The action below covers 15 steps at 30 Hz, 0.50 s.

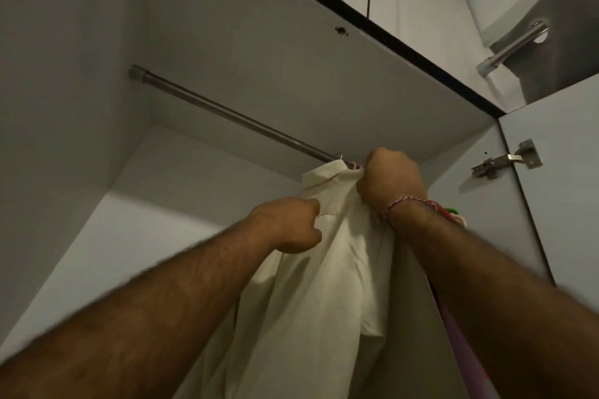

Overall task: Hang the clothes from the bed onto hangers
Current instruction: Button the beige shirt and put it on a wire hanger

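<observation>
A cream shirt point(311, 285) hangs inside the wardrobe from the metal rail point(227, 112). Its hanger hook point(348, 164) shows at the rail just above the collar. My right hand point(392, 178) is curled into a fist at the collar, gripping the shirt's top by the hook. My left hand point(287, 223) pinches the shirt's left shoulder fabric lower down. The hanger's body is hidden under the shirt.
The wardrobe's white side wall point(64, 107) is on the left and its top panel point(291, 74) is overhead. An open door with a hinge point(505, 160) stands on the right. A bar handle point(515, 45) is at the upper right. Coloured hangers or clothes point(453, 214) sit behind my right wrist.
</observation>
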{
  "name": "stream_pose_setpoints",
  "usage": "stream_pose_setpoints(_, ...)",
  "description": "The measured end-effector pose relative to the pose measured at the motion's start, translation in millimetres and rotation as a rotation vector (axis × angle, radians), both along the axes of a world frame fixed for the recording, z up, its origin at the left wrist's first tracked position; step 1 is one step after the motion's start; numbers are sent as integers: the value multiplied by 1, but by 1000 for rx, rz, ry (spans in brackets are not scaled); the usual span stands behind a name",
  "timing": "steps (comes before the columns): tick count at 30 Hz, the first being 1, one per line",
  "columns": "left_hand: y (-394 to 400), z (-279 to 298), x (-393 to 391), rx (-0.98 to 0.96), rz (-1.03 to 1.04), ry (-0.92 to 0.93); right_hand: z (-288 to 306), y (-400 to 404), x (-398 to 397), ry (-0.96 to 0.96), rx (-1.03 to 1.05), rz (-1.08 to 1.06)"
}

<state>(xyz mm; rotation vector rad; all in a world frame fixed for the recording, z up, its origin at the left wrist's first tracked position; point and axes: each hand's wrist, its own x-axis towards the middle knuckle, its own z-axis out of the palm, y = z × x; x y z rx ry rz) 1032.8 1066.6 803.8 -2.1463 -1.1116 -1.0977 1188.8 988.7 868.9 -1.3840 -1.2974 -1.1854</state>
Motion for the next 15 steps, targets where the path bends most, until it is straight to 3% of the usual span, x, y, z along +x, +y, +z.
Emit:
stream_pose_setpoints(10,36,18,-5,59,-33,0,31,50,-10,26,85,-130)
stream_pose_setpoints(15,51,22,-12,102,-17,7,34,60,-11,-32,169,-298)
